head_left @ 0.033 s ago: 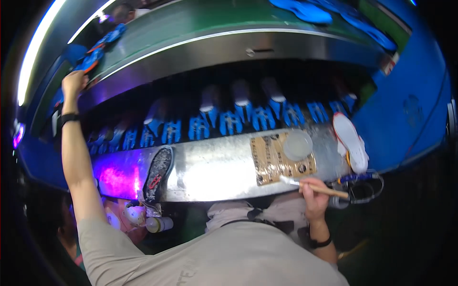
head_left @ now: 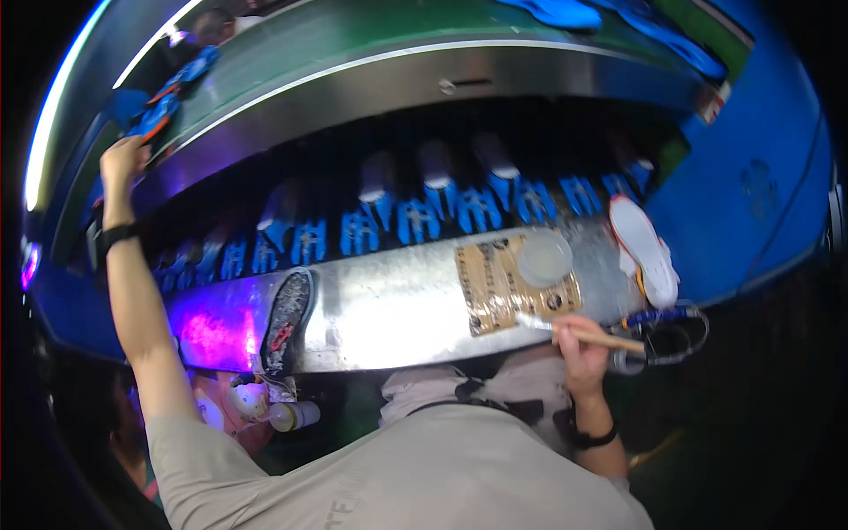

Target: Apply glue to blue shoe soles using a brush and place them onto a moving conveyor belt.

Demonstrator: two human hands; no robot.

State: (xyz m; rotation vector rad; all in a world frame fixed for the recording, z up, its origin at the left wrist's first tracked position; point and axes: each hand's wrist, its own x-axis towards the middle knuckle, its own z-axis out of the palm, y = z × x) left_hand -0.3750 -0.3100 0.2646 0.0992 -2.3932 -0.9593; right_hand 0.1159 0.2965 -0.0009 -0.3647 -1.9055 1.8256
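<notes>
Head view, brush (head_left: 613, 340): wooden-handled, pale-tipped, pinched by your right hand (head_left: 583, 358)
Sole (head_left: 157, 117): blue, orange-edged, at left hand (head_left: 124, 166); fingers unclear

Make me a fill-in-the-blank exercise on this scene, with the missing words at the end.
The right hand holds a ____ by its wooden handle.
The left hand reaches up to a blue-and-____ piece.
A round translucent container sits on a sheet coloured ____.
The red-edged white sole is near the metal bench's ____ end.

brush; orange; brown; right
</notes>
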